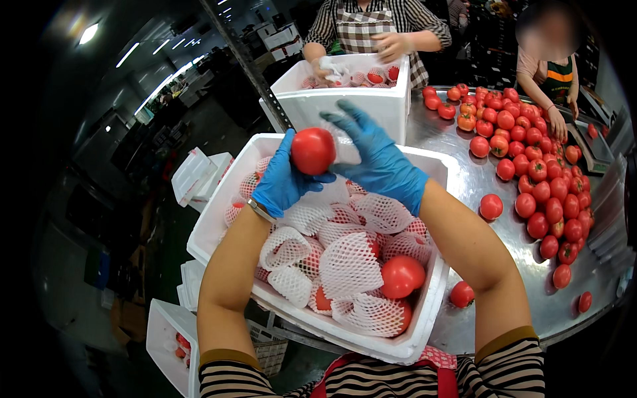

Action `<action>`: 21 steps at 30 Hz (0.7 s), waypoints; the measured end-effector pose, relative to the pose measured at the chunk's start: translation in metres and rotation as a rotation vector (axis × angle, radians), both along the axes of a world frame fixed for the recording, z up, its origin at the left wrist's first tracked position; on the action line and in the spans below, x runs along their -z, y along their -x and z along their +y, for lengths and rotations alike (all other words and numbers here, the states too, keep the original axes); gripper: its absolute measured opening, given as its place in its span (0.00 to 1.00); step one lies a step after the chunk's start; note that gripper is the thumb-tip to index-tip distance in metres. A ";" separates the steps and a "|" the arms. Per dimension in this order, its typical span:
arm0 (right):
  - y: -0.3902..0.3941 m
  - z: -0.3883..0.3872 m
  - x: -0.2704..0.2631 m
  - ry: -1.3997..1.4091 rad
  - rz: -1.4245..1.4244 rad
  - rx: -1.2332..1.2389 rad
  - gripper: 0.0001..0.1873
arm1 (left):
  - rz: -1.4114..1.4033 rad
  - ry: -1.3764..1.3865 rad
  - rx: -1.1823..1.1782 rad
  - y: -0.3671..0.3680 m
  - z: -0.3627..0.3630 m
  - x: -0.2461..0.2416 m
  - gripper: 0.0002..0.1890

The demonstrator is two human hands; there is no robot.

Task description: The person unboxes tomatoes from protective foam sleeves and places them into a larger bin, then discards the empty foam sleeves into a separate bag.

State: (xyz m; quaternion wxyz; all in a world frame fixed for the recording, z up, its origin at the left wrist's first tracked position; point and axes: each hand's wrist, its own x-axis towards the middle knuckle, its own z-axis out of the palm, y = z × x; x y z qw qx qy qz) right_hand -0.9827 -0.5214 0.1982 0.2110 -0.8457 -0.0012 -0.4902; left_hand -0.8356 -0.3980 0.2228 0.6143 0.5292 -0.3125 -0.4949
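Observation:
My left hand, in a blue glove, holds a red tomato above a white foam box. My right hand, also gloved in blue, is beside the tomato with fingers spread and slightly blurred. A white foam net sleeve hangs against its palm, partly hidden by the fingers. Below both hands, the box holds tomatoes in white foam nets and several loose net sleeves. One bare tomato lies at the box's right side.
A steel table on the right carries a large heap of tomatoes. Across from me a co-worker's hands are over another foam box. A second co-worker's hand is near a scale. A perforated metal post rises behind my box.

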 end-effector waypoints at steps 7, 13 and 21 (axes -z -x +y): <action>0.009 0.009 -0.005 -0.683 0.217 -0.542 0.34 | -0.275 -0.191 0.044 -0.003 0.006 -0.005 0.35; 0.021 0.009 -0.017 -0.883 0.479 -0.260 0.37 | -0.546 -0.182 -0.093 0.001 0.006 -0.004 0.36; 0.027 0.006 -0.013 -0.985 0.317 -0.472 0.35 | -0.631 -0.063 -0.068 0.005 0.003 -0.010 0.31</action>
